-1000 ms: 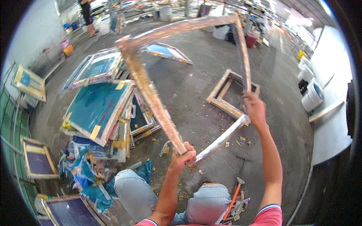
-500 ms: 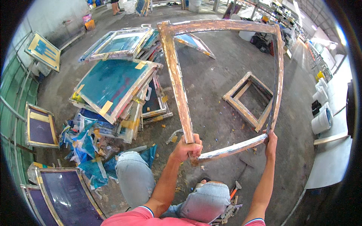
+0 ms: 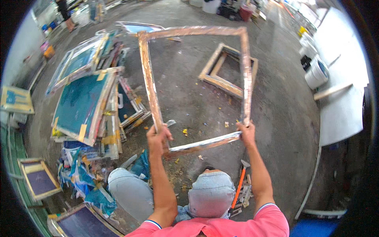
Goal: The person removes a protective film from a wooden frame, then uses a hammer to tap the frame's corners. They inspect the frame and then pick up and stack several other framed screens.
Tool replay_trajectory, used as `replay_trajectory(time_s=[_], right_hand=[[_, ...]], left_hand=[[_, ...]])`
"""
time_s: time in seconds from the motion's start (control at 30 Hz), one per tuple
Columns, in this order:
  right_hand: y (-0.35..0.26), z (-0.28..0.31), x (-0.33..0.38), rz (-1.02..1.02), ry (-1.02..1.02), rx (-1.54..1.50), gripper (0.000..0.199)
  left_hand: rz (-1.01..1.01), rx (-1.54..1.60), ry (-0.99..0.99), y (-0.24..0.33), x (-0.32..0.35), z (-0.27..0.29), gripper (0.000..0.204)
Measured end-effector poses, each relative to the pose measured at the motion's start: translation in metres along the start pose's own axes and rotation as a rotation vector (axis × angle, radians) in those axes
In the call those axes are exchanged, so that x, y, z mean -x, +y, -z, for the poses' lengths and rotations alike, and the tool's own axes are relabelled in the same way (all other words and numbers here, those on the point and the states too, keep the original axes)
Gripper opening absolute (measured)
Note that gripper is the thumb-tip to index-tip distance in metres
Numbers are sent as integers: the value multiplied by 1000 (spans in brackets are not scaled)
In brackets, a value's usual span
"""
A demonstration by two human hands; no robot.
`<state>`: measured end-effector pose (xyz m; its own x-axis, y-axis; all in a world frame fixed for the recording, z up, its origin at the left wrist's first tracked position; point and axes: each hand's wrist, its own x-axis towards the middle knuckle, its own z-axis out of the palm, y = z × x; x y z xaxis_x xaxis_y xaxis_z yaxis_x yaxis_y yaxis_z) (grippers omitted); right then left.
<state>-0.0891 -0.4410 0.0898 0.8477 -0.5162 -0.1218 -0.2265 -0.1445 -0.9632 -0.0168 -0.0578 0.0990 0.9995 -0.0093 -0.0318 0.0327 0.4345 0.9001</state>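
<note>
On the left, screens point(image 3: 82, 103) with teal mesh lie piled on the floor point(image 3: 286, 118). The left hand point(image 3: 158, 140) has its fingers wrapped round the near left corner of a rectangular wooden frame point(image 3: 149, 79), held up in front of the knees point(image 3: 211, 193). Its bars look brown and worn, the near one streaked whitish; any marking is too blurred to read. Its longer-looking sides run away from the knees. More wooden framing point(image 3: 221, 86) lies beyond its right bar, whose near end the right hand's point(image 3: 247, 135) fingers grip.
</note>
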Motion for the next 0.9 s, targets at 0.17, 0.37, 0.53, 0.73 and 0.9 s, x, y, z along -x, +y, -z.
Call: replay_trajectory(time_s=[0.17, 0.37, 0.53, 0.73, 0.9], right_hand=[[83, -5, 51, -37, 236, -175, 18], [109, 14, 74, 53, 414, -224, 18], [103, 12, 76, 181, 358, -223, 17], [89, 6, 83, 184, 266, -111, 18], [44, 30, 86, 26, -57, -323, 26]], left_hand=[[55, -174, -155, -35, 0, 16, 30], [-16, -249, -182, -54, 1, 6, 31], [-27, -43, -43, -57, -1, 0, 33], [-87, -23, 39, -60, -4, 10, 37], [-103, 32, 210, -56, -32, 18, 42]])
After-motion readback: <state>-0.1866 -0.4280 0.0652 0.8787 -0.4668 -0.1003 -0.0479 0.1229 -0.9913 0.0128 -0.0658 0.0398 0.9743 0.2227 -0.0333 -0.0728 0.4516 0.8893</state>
